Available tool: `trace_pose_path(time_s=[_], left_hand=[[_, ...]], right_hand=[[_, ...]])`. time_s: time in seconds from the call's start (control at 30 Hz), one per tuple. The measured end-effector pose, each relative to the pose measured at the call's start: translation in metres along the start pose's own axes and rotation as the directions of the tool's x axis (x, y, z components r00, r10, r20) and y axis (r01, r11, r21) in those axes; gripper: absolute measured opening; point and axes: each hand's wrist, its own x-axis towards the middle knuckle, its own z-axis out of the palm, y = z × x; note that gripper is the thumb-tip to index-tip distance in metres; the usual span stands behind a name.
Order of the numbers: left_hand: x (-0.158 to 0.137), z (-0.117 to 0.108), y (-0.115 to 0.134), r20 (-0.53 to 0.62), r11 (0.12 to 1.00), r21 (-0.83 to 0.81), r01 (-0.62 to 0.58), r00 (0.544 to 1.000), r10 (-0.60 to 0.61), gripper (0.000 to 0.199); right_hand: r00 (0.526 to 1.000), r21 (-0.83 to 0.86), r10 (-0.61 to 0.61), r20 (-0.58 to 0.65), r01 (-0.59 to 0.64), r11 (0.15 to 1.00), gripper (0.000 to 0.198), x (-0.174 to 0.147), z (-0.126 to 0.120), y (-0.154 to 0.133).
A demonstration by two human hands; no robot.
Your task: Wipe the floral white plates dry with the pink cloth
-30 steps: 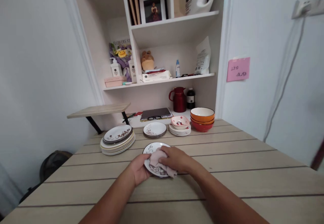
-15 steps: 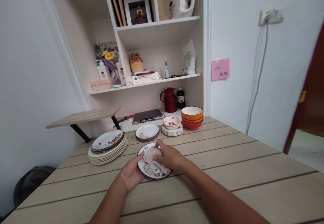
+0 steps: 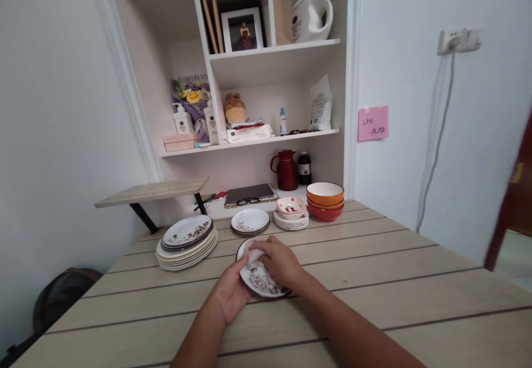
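A white plate [image 3: 262, 280] with a dark rim and brown floral print is in front of me, at the middle of the wooden table [image 3: 374, 307]. My left hand [image 3: 231, 290] grips its left edge, with the thumb over the rim. My right hand [image 3: 280, 262] is closed on a pale pink cloth [image 3: 254, 254] and presses it against the upper part of the plate. Part of the cloth is hidden under the fingers. Just beyond lies a short stack of similar plates [image 3: 250, 221].
To the left is a tall stack of plates [image 3: 187, 240]. Further back are small plates with a square bowl [image 3: 291, 207] on top, orange and red bowls [image 3: 325, 202], a red jug [image 3: 286, 171] and a raised wooden stand [image 3: 152, 192]. White shelves [image 3: 274, 57] rise behind.
My right hand has drawn the cloth up toward the plate's upper left, baring the lower print. The whole view has shifted, so things appear further right and slightly lower.
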Motion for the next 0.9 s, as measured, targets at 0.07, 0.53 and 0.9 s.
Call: trace_pose_path(time_s=[0.07, 0.53, 0.9], left_hand=[[-0.001, 0.0, -0.001, -0.002, 1.0, 0.014, 0.009, 1.0, -0.009, 0.04], [-0.004, -0.004, -0.004, 0.076, 0.996, 0.045, -0.072, 0.995, 0.069, 0.034], [-0.004, -0.003, 0.0, 0.088, 0.996, 0.089, 0.002, 0.996, -0.01, 0.043]], right_hand=[[0.999, -0.023, 0.033, 0.017, -0.033, 0.999, 0.042, 0.002, -0.007, 0.014], [0.997, -0.011, -0.073, -0.026, 0.072, 0.997, 0.042, -0.013, -0.009, 0.0], [0.962, -0.088, -0.135, 0.238, 0.159, 0.983, 0.037, -0.019, -0.036, 0.021]])
